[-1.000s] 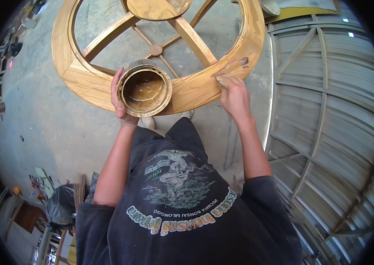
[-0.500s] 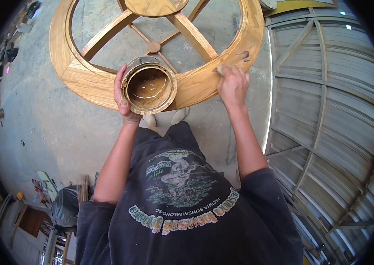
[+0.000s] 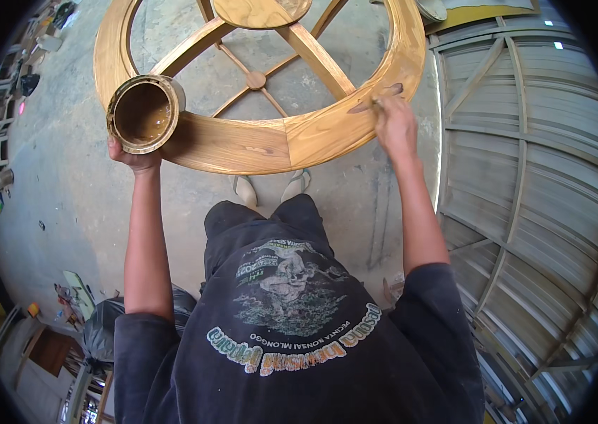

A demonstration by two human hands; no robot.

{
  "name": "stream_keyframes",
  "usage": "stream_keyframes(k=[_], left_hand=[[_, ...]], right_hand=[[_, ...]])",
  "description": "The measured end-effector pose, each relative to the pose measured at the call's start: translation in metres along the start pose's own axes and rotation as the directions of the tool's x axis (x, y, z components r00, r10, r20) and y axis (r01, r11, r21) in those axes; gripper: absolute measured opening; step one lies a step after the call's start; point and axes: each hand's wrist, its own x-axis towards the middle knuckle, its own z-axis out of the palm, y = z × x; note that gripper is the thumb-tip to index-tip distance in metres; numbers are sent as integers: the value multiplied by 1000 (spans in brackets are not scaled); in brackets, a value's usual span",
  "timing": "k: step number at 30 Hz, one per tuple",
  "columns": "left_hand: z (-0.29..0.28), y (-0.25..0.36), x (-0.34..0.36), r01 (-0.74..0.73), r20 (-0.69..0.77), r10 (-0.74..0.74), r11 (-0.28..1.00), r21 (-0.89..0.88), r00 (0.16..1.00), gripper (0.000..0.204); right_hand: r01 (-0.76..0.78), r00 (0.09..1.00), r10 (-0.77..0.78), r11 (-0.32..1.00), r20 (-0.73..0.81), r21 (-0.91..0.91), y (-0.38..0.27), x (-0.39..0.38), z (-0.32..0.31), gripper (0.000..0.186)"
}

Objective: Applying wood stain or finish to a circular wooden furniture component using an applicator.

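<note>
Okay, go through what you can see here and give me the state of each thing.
Metal can: open, rim smeared, glossy brown liquid inside.
Left grip: holding the can.
Right grip: fingers bunched over the frame's right side; anything pinched is unclear.
Ring-shaped wooden frame: open between its crossbars, dark smears by the right grip.
Black plastic bag: creased, bulging.
Dark printed T-shirt: worn.

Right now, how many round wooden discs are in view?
2: the large disc where broad spokes meet, and the small disc where thin bars cross. Others may lie out of view.
</note>
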Motion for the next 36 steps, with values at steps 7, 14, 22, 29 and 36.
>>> stream_keyframes(k=[7,14,22,29,36], left_hand=[[-19,-8,6,83,45,-81,995,-47,996,75],[-20,-11,8,134,94,-126,987,-86,988,75],[-26,-9,2,152,133,-141,985,-76,981,78],[-29,-11,5,181,175,-161,978,-105,971,78],[-24,-11,5,148,203,-131,987,-66,970,79]], right_hand=[[10,980,-51,977,191,212,-70,-59,-36,30],[127,992,-129,988,7,89,-69,-66,-2,48],[-39,996,35,998,82,47,-75,-54,-22,30],[-157,987,159,982,19,-104,-116,-43,7,16],[-50,984,26,990,175,130,-175,-82,-6,22]])
